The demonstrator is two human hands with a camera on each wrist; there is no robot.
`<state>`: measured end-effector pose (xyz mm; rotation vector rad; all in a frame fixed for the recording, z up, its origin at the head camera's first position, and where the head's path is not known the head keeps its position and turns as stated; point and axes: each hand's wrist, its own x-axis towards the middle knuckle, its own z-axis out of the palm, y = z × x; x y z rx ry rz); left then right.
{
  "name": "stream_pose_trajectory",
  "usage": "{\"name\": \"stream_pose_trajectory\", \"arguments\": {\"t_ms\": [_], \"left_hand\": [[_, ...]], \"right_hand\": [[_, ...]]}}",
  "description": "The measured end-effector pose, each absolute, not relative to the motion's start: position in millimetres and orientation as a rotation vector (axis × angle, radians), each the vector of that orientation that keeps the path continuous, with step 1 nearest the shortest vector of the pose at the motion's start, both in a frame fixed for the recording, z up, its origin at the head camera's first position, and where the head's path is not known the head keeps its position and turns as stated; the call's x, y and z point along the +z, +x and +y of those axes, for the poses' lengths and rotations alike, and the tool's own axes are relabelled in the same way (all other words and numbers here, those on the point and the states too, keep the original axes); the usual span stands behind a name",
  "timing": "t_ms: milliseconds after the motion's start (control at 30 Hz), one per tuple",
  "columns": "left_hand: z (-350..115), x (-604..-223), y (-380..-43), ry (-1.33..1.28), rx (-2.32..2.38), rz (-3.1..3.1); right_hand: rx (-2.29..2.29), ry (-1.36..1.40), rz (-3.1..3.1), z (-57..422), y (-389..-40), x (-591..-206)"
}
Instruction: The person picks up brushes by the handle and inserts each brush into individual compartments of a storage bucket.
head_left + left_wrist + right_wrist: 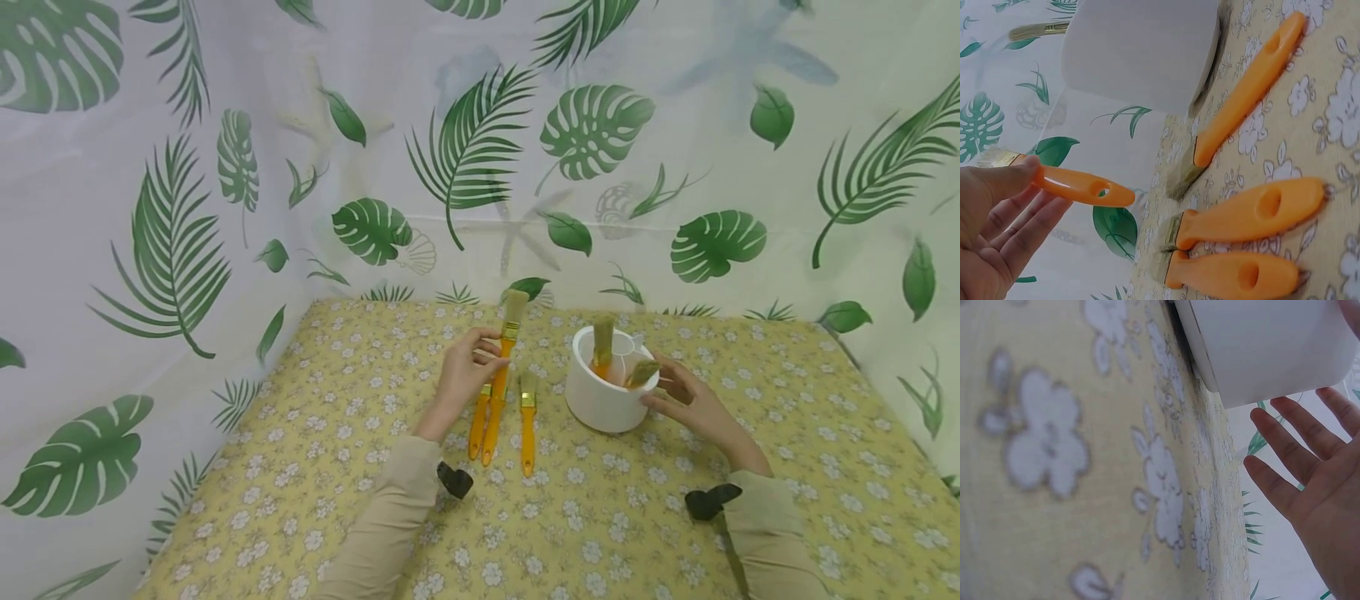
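Observation:
Between thumb and fingers, my left hand (461, 379) pinches a paintbrush (1082, 186) by its orange handle, bristles pointing up and the handle's end raised off the table. Below it, two orange-handled brushes (1250, 209) lie side by side, and a third brush (528, 429) lies a little to the right. A round white container (603, 404) with inner dividers stands further right. Inside it are two brushes, one upright (603, 340) and one leaning right (642, 373). Fingers spread, my right hand (693, 404) is at the container's right side, fingertips right at its wall.
A yellow flowered cloth (300, 508) covers the table. White curtains with green leaf prints (480, 158) hang behind the table and at both sides. Each wrist wears a black strap piece (454, 480).

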<state>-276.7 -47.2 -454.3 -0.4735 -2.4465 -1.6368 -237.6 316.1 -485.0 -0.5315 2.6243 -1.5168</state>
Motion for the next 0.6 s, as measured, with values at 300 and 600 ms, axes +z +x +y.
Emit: {"name": "stream_pose_trajectory", "arguments": {"t_ms": [300,600], "left_hand": [[-39,-452,-273,-0.503,-1.721,-2.424],[-32,-451,-273,-0.565,-1.734,-2.368]], "right_hand": [[-1.528,-0.539,2.623,315,-238,-487],[-1.554,-0.542,2.601,314,-236,-484]]}}
